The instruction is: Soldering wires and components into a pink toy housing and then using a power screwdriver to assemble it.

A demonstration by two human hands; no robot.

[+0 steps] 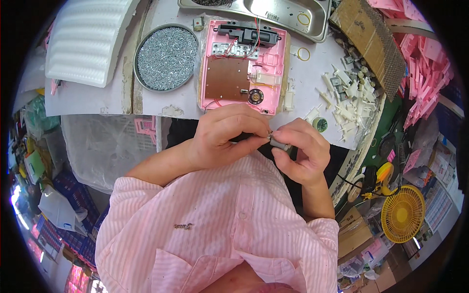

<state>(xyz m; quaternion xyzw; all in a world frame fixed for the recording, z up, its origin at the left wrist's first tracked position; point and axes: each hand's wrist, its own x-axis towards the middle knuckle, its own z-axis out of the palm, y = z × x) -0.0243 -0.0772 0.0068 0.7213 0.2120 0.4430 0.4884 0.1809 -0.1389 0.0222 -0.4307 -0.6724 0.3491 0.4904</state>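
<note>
Just off the table's front edge, my right hand point(307, 151) grips a small silvery cylinder, which looks like a small motor point(279, 143), between thumb and fingers. My left hand point(232, 129) meets it at one end, thumb and forefinger pinched together on something tiny at its tip that I cannot make out. Beyond my hands lies an open pink plastic housing point(282, 73). Inside it are a brown circuit board point(226, 78), a black mechanism point(246, 35), a round speaker point(255, 96) and several thin wires.
Left of the housing stands a round metal dish of screws point(165, 58), beside white foam sheeting point(88, 39). A steel tray point(283, 12) is at the back. Small white plastic parts point(349, 93) and motors lie at right, near cardboard point(369, 41) and piled pink parts point(425, 73).
</note>
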